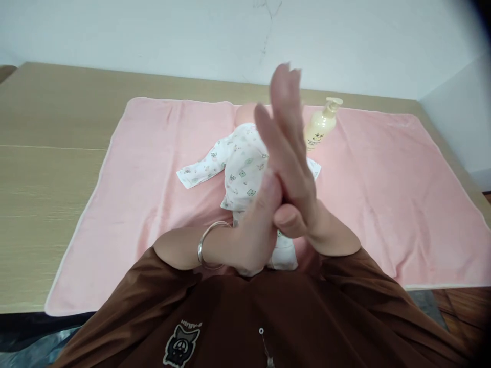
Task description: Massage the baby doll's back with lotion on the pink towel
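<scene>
Your hands press together in front of your chest, slightly blurred: the right hand (297, 168) is held flat with its fingers stretched upward, and the left hand (255, 232) lies against its palm side (how far the left fingers open, you cannot tell, as they are mostly hidden). Neither visibly grips anything but the other. Below them, largest first, you have the wooden table (57, 179), then the pink blanket (383, 179) spread over it. On that lies the doll (243, 168) in white printed clothes, directly under your hands and partly covered by them. Beyond your right hand stands the pale pump bottle (320, 128). Smallest is your left wrist's silver bangle (200, 249).
</scene>
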Action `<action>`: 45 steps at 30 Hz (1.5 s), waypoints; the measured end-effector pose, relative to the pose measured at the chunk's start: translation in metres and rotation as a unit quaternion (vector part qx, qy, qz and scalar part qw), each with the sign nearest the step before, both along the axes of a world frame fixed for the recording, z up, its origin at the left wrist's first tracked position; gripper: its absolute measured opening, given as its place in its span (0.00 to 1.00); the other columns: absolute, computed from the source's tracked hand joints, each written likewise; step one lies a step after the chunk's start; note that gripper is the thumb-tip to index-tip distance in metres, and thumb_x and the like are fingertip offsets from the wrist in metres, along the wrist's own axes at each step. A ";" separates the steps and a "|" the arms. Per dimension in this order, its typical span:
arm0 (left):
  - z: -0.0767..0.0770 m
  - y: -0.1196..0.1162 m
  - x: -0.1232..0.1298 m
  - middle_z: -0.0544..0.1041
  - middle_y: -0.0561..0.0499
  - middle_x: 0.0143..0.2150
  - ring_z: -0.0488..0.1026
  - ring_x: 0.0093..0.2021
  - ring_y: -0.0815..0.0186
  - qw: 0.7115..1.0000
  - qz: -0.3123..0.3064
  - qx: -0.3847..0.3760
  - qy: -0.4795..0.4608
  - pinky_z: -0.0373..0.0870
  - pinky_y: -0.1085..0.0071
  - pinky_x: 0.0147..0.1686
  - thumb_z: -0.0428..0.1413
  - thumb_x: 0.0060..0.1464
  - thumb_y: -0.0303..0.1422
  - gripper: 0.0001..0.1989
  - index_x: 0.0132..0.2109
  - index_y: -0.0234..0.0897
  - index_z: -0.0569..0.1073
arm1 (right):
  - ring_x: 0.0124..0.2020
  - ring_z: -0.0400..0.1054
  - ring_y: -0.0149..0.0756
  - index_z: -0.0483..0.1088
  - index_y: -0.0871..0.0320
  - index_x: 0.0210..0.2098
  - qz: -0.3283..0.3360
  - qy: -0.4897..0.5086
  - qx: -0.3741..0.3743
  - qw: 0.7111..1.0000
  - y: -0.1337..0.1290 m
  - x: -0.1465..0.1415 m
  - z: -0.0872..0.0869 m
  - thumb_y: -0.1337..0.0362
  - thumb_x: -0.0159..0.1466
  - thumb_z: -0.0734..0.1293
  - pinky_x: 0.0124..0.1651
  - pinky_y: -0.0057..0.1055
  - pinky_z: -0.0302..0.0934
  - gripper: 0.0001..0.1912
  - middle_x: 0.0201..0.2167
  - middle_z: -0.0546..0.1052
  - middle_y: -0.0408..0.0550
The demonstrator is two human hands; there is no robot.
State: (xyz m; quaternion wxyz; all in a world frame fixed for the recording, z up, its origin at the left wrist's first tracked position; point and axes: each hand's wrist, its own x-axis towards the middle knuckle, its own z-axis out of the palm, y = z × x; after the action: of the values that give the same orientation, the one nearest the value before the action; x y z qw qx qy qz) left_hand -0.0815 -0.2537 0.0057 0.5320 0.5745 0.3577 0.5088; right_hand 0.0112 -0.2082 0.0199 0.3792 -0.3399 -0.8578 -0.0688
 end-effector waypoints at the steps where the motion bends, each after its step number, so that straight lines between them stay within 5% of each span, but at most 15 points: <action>1: -0.003 -0.003 -0.007 0.72 0.57 0.69 0.51 0.81 0.58 0.999 -0.023 0.004 -0.029 0.67 0.57 0.76 0.32 0.72 0.57 0.32 0.64 0.55 0.72 | 0.83 0.27 0.42 0.49 0.52 0.72 0.008 0.021 0.014 1.000 0.009 0.002 0.001 0.33 0.68 0.47 0.85 0.47 0.31 0.42 0.79 0.52 0.52; 3: -0.003 -0.008 -0.013 0.69 0.58 0.72 0.50 0.81 0.59 0.994 -0.056 0.015 -0.095 0.61 0.57 0.79 0.34 0.73 0.56 0.29 0.65 0.55 0.71 | 0.83 0.27 0.43 0.52 0.55 0.70 0.020 0.047 0.024 0.998 0.025 0.005 0.002 0.40 0.72 0.33 0.85 0.50 0.29 0.41 0.77 0.55 0.56; 5: 0.002 -0.007 -0.016 0.63 0.63 0.76 0.47 0.82 0.60 0.986 -0.046 0.029 -0.157 0.52 0.56 0.82 0.37 0.73 0.56 0.27 0.68 0.58 0.68 | 0.83 0.25 0.45 0.53 0.58 0.72 0.002 0.047 -0.019 0.999 0.040 0.009 -0.003 0.45 0.73 0.30 0.84 0.52 0.28 0.42 0.77 0.55 0.55; 7: 0.006 0.004 -0.021 0.59 0.66 0.78 0.45 0.82 0.62 0.983 0.002 0.052 -0.177 0.47 0.56 0.83 0.37 0.74 0.55 0.25 0.68 0.61 0.65 | 0.83 0.27 0.46 0.49 0.54 0.76 -0.050 0.019 -0.117 0.992 0.055 0.011 -0.018 0.48 0.76 0.36 0.83 0.57 0.29 0.36 0.78 0.55 0.50; 10: 0.002 0.045 -0.036 0.60 0.60 0.78 0.50 0.81 0.61 0.985 0.085 0.069 -0.130 0.54 0.58 0.80 0.40 0.74 0.51 0.22 0.68 0.55 0.62 | 0.82 0.39 0.52 0.48 0.50 0.78 -0.097 -0.027 -0.231 0.968 0.077 0.011 -0.054 0.54 0.78 0.48 0.81 0.68 0.33 0.31 0.78 0.57 0.51; 13: -0.027 0.103 -0.048 0.74 0.46 0.68 0.67 0.73 0.60 0.980 0.194 0.028 -0.045 0.65 0.60 0.74 0.52 0.69 0.34 0.22 0.67 0.44 0.62 | 0.81 0.46 0.53 0.61 0.56 0.72 -0.058 -0.093 -0.276 0.955 0.093 0.007 -0.089 0.63 0.74 0.56 0.81 0.65 0.38 0.28 0.78 0.58 0.53; 15: -0.058 0.138 -0.050 0.75 0.45 0.67 0.71 0.70 0.60 0.968 0.247 0.007 0.043 0.68 0.59 0.72 0.49 0.66 0.25 0.18 0.61 0.41 0.67 | 0.81 0.46 0.50 0.66 0.57 0.70 -0.014 -0.124 -0.282 0.951 0.102 0.005 -0.103 0.67 0.72 0.57 0.82 0.61 0.39 0.28 0.77 0.60 0.51; 19: -0.115 0.174 -0.049 0.80 0.46 0.60 0.75 0.64 0.57 0.937 0.297 0.026 0.183 0.70 0.56 0.70 0.49 0.62 0.22 0.18 0.52 0.43 0.75 | 0.81 0.45 0.47 0.65 0.54 0.71 0.011 -0.127 -0.306 0.944 0.124 0.013 -0.110 0.63 0.75 0.55 0.82 0.60 0.36 0.27 0.77 0.60 0.47; 22: -0.134 0.176 -0.049 0.82 0.47 0.57 0.75 0.62 0.57 0.925 0.301 0.066 0.223 0.68 0.56 0.70 0.49 0.62 0.22 0.17 0.50 0.43 0.77 | 0.81 0.44 0.51 0.57 0.61 0.75 -0.064 -0.100 -0.335 0.935 0.133 0.022 -0.112 0.55 0.76 0.55 0.82 0.60 0.39 0.32 0.79 0.54 0.55; 26: -0.135 0.172 -0.049 0.82 0.48 0.56 0.76 0.60 0.58 0.921 0.312 0.071 0.221 0.69 0.58 0.68 0.48 0.62 0.22 0.17 0.50 0.43 0.77 | 0.80 0.46 0.60 0.54 0.73 0.75 -0.133 -0.097 -0.315 0.935 0.110 0.012 -0.111 0.54 0.75 0.57 0.81 0.61 0.41 0.37 0.78 0.55 0.68; 30: -0.136 0.172 -0.049 0.82 0.47 0.56 0.76 0.60 0.56 0.929 0.308 0.052 0.201 0.71 0.56 0.67 0.48 0.62 0.24 0.17 0.50 0.43 0.77 | 0.82 0.41 0.54 0.58 0.66 0.75 -0.058 -0.139 -0.294 0.944 0.099 0.002 -0.106 0.62 0.75 0.56 0.82 0.57 0.38 0.31 0.79 0.53 0.61; 34: -0.136 0.172 -0.048 0.82 0.46 0.57 0.75 0.61 0.54 0.929 0.296 0.063 0.211 0.68 0.52 0.69 0.48 0.61 0.25 0.18 0.51 0.43 0.76 | 0.82 0.41 0.52 0.57 0.55 0.76 -0.032 -0.124 -0.334 0.934 0.130 0.018 -0.110 0.55 0.76 0.58 0.82 0.63 0.35 0.31 0.80 0.52 0.51; 39: -0.135 0.171 -0.047 0.82 0.46 0.57 0.76 0.61 0.56 0.929 0.300 0.057 0.210 0.69 0.55 0.69 0.48 0.60 0.24 0.18 0.51 0.43 0.76 | 0.80 0.45 0.58 0.54 0.73 0.75 -0.178 -0.069 -0.321 0.927 0.113 0.008 -0.116 0.57 0.76 0.54 0.81 0.60 0.40 0.34 0.78 0.55 0.68; 42: -0.138 0.172 -0.046 0.82 0.46 0.56 0.77 0.60 0.58 0.940 0.301 0.038 0.155 0.70 0.57 0.68 0.47 0.65 0.26 0.15 0.51 0.42 0.75 | 0.81 0.43 0.55 0.56 0.71 0.74 -0.116 -0.121 -0.283 0.944 0.085 -0.012 -0.112 0.66 0.73 0.55 0.83 0.56 0.36 0.32 0.78 0.55 0.63; 45: -0.141 0.174 -0.047 0.81 0.46 0.57 0.77 0.61 0.60 0.945 0.307 0.021 0.112 0.71 0.58 0.67 0.46 0.71 0.31 0.12 0.52 0.41 0.74 | 0.81 0.44 0.50 0.62 0.61 0.73 -0.044 -0.148 -0.285 0.946 0.092 -0.013 -0.110 0.69 0.71 0.56 0.83 0.56 0.33 0.31 0.78 0.59 0.51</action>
State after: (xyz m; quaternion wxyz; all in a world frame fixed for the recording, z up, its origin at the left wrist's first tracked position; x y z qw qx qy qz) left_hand -0.1282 -0.0797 -0.1355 0.2944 0.5017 0.5629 0.5872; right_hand -0.0019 -0.1161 -0.0898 0.1322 -0.4569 -0.8725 0.1122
